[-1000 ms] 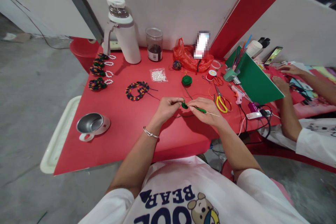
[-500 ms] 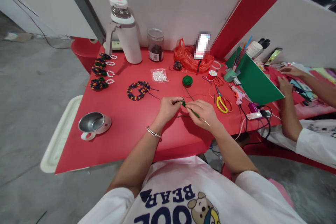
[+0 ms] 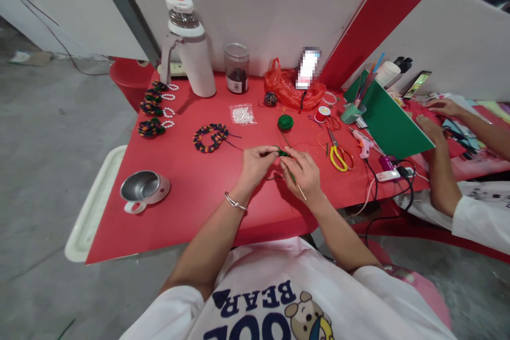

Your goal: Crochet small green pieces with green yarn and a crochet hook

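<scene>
My left hand point(image 3: 257, 164) is closed, its thumb and forefinger pinching a small piece of green crochet work point(image 3: 282, 153). Opposite it, my right hand point(image 3: 302, 170) holds a crochet hook point(image 3: 302, 191) with a green grip and a pale metal end that points back toward my wrist. The fingertips of that hand touch the right side of the green piece, and the hook's other end is hidden by the fingers. A strand runs from near my hands up to a ball of green yarn point(image 3: 286, 122) on the red table point(image 3: 191, 212).
Left of my hands lies a multicoloured braided yarn loop point(image 3: 207, 138); beyond are a bag of white beads point(image 3: 242, 115) and a white flask point(image 3: 195, 58). A metal cup point(image 3: 145, 190) stands front left. Yellow-handled scissors point(image 3: 338, 158) and a pink glue gun point(image 3: 363, 144) lie right, near a co-worker's arms point(image 3: 442, 170).
My right hand has shifted slightly left and turned, so the hook points more steeply down toward me. Its fingertips now meet the green piece beside my left hand, which stays almost in place.
</scene>
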Tool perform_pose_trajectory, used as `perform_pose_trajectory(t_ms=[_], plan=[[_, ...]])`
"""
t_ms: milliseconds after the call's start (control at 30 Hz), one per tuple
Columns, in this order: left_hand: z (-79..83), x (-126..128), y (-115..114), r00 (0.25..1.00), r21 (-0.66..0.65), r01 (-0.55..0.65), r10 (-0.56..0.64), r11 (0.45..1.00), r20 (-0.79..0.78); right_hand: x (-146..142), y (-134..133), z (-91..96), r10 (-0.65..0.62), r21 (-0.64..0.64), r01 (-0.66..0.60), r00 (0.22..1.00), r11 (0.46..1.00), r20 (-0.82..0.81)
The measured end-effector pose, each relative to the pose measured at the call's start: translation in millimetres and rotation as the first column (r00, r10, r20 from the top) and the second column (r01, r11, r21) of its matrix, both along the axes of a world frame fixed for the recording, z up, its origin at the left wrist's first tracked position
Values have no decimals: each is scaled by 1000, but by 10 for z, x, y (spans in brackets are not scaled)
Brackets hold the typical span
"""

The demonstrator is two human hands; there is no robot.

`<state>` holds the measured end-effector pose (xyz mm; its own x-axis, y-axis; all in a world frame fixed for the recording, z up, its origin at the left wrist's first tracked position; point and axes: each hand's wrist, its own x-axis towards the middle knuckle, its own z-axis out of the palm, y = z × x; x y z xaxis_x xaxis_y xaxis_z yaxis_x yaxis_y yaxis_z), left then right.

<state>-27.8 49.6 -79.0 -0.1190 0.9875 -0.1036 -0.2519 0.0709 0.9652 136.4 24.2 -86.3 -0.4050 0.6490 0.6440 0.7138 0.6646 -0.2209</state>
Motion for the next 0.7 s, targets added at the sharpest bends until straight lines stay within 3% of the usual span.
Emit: perform_pose_trajectory(t_ms=[367, 533, 700], plan=[[-15, -10, -1, 999, 3, 26, -26, 1000, -33, 45, 18, -60, 81, 100, -79, 996, 992, -22], [-68, 2, 17, 998, -5, -20, 20, 1000, -60, 63, 10, -114, 65, 39, -64, 997, 997, -28], [-94, 10, 23, 980, 174, -15, 50, 985, -193, 84, 24, -120, 76, 52, -76, 997, 996, 11]])
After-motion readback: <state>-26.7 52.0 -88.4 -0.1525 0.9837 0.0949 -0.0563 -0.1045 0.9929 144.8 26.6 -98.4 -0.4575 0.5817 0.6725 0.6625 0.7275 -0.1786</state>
